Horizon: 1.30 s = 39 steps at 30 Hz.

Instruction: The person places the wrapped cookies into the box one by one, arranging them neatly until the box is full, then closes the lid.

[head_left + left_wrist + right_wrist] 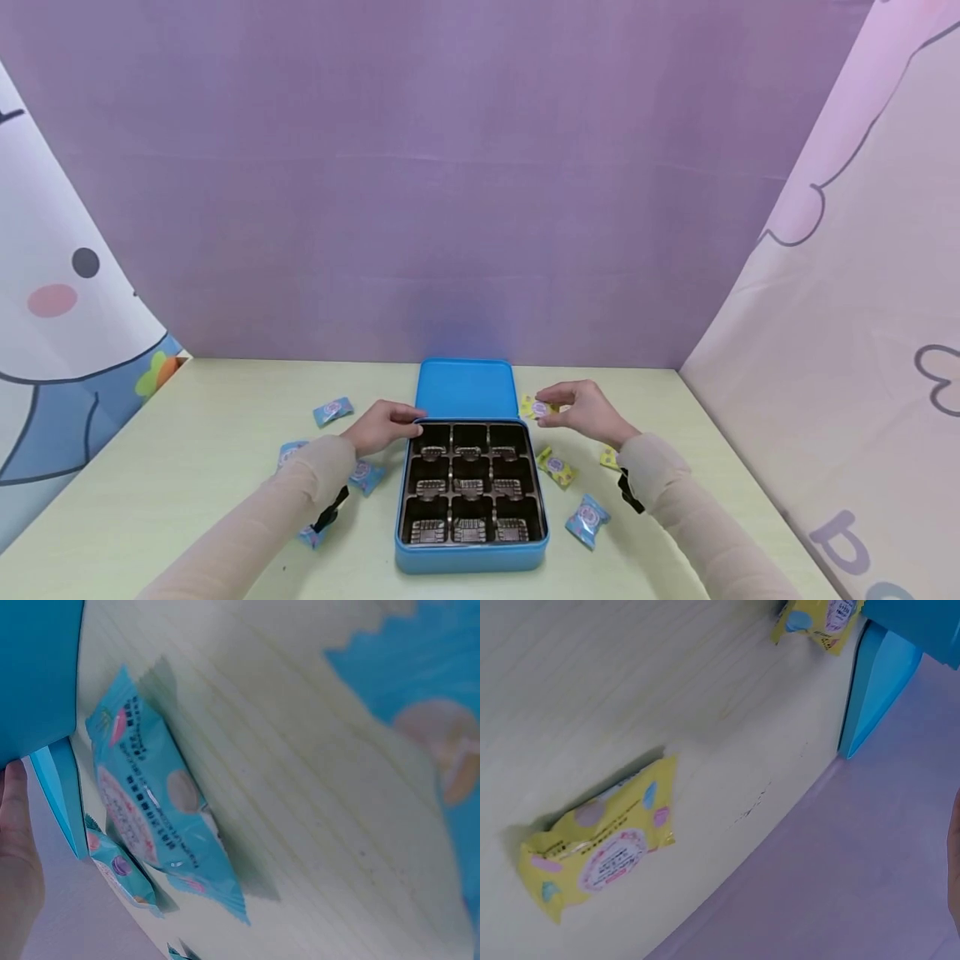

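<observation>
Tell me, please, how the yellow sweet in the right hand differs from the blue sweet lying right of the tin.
The yellow sweet is pinched in the right hand, off the table; the blue sweet lies on the table, untouched. The yellow one is beside the tin's far corner, the blue one beside its near corner. Both are small printed pillow packs.

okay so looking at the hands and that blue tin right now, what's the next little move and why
Probably carry the yellow candy, pinched in the right hand, over to the tin's back-right compartment and lower it in. All nine cells look empty, that one is nearest, and the left hand rests at the tin's back-left corner.
</observation>
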{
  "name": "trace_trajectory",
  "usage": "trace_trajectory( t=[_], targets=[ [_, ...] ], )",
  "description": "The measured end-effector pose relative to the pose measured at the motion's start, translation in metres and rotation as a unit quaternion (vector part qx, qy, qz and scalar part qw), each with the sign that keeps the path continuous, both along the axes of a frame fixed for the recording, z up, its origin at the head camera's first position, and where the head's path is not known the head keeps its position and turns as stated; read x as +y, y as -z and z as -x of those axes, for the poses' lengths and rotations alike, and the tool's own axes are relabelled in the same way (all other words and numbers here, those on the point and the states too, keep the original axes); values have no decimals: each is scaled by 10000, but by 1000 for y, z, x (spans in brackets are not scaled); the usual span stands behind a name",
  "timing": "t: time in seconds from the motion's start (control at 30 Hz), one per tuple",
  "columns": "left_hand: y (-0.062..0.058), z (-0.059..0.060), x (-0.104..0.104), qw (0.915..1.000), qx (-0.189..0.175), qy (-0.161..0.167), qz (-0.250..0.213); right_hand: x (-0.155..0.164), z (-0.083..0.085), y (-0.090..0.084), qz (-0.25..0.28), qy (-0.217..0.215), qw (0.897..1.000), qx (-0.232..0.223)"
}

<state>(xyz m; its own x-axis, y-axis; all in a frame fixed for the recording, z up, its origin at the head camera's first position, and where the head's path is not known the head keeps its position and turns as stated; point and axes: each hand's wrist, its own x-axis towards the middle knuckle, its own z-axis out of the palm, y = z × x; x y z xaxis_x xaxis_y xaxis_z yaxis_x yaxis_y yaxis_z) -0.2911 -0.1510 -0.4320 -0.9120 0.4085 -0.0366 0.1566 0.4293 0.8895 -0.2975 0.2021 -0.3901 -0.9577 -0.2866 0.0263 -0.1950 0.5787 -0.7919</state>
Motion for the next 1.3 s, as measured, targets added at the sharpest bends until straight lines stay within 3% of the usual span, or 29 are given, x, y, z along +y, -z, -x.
trace_trajectory(
  t=[0.43,1.3],
  targets=[
    [1,-3,-2,10000,37,22,15,-10,-5,-3,79,-394,9992,42],
    [-1,-3,-2,10000,7,-31,-6,-27,-3,-4,-29,-616,9979,203]
  ],
)
